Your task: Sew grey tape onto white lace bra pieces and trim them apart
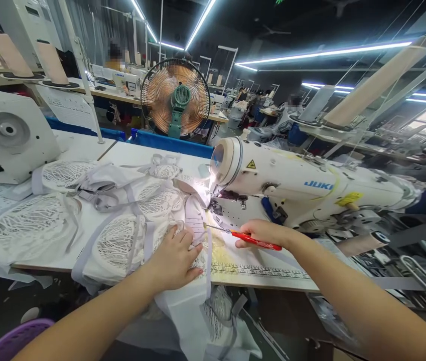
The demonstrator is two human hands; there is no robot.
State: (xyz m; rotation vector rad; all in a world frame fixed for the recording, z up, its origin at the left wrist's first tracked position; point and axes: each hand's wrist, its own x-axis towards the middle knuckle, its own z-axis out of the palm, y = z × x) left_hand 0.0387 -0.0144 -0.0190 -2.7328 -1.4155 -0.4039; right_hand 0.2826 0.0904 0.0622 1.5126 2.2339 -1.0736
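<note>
My left hand (177,258) lies spread on white lace bras (118,243) with pale grey bands, pressing the fabric to the table. Held in my right hand (260,233) is a pair of red-handled scissors (254,239). Their thin blades point left, the tips beside a grey band (194,220) just right of my left fingers. Whether the tips touch the band, I cannot tell. Past them, the needle area of a white sewing machine (273,173) is lit, and some fabric reaches up to it. More lace (218,313) hangs over the table's front edge.
A measuring tape (265,272) runs along the table's front edge. A second machine (9,133) stands at the left. Behind the table is a large fan (175,99). Thread cones (52,62) stand on racks at both sides. A purple basket (17,341) sits low at left.
</note>
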